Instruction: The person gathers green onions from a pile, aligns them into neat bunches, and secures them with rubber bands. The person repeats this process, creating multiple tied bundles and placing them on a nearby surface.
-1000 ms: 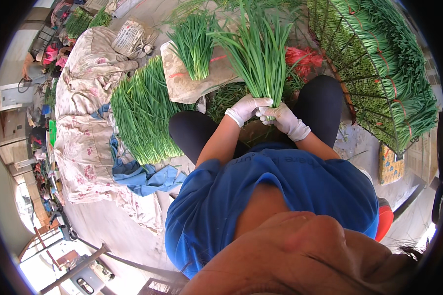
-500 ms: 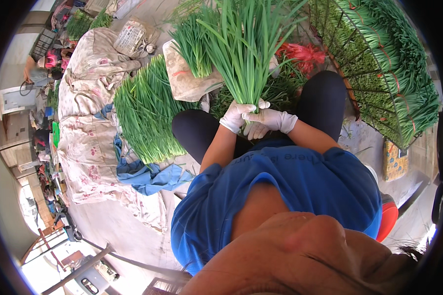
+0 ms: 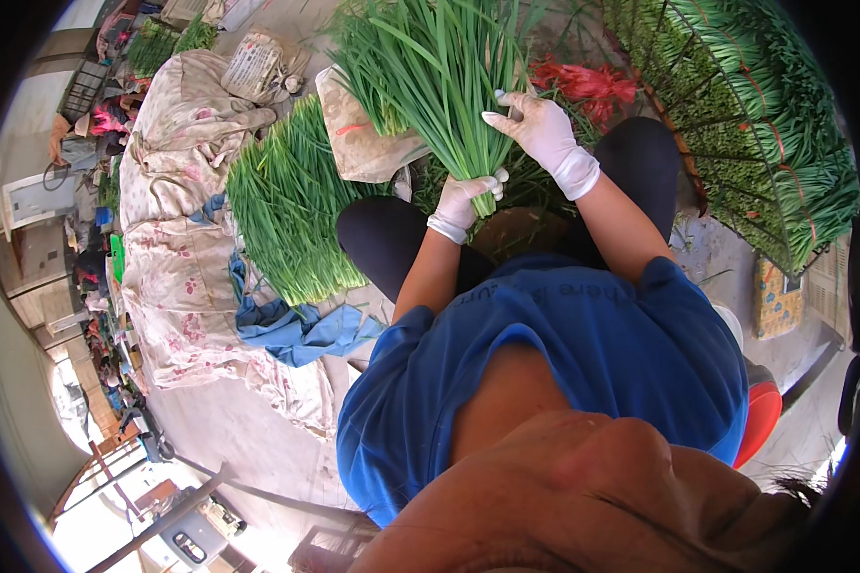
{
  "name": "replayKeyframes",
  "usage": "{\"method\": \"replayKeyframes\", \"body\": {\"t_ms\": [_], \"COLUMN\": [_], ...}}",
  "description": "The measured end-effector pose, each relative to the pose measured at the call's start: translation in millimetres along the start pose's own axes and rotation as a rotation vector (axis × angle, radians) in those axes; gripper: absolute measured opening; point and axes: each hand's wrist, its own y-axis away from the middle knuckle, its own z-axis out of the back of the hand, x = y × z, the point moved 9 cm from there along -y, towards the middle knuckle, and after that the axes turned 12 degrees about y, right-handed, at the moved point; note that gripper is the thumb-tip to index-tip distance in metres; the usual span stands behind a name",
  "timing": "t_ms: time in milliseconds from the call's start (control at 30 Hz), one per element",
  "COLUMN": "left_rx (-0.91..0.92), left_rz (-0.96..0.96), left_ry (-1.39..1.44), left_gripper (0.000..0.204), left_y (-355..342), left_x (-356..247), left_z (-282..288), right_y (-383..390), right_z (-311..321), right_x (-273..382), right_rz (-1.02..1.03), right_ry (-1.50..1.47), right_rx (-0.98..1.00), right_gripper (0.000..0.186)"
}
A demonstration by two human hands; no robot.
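Observation:
A thick bunch of garlic chives [image 3: 449,91] stands fanned out in front of me, leaf tips pointing away. My left hand [image 3: 462,202], in a white glove, is closed round its pale stem ends. At the bunch's right side is my right hand [image 3: 545,141], also gloved, with thumb and forefinger spread apart and nothing visible between them. Whether its fingertips touch the leaves I cannot tell. Under the bunch, a smaller lot of chives lies on a beige padded surface [image 3: 361,158]. To the left rests a broad pile of chives [image 3: 291,205].
A wire-frame crate [image 3: 695,158] packed with tied green bundles stands at the right. Red plastic strips [image 3: 588,91] lie beyond my right knee. Floral cloth [image 3: 172,296] covers a heap at the left, with a crumpled blue cloth [image 3: 306,334] beside it. Loose leaves lie between my legs.
Both hands were together at the stem ends. My right hand has let go and moved up along the right side; the bunch now leans further left, held by my left hand.

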Motion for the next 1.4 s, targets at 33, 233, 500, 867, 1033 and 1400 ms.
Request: {"method": "replayKeyframes", "body": {"t_ms": [33,233,500,867,1033,1400], "left_rx": [-0.014,-0.065,-0.082,-0.047,-0.076,-0.173], "left_rz": [0.006,0.01,-0.012,0.018,0.011,-0.248], "left_ry": [-0.008,0.015,-0.002,-0.187,-0.355,-1.243], "left_gripper": [0.045,0.046,0.046,0.049,0.047,0.049], "left_y": [1,8,21,33,47,59], "left_x": [2,-5,-47,-98,-112,-205], "left_z": [3,14,10,25,5,2], "right_y": [-3,-6,38,31,10,16], "right_z": [-7,-8,32,-16,-15,-8], "right_x": [-3,-10,-38,6,-11,-20], "right_rz": [-0.022,0.043,-0.017,-0.163,-0.171,0.076], "right_ry": [0.067,-0.141,-0.598,-1.375,-1.556,-0.738], "right_rx": [0.047,0.192,0.464,0.248,0.162,0.359], "right_gripper": [0.033,0.029,0.025,0.048,0.035,0.042]}}
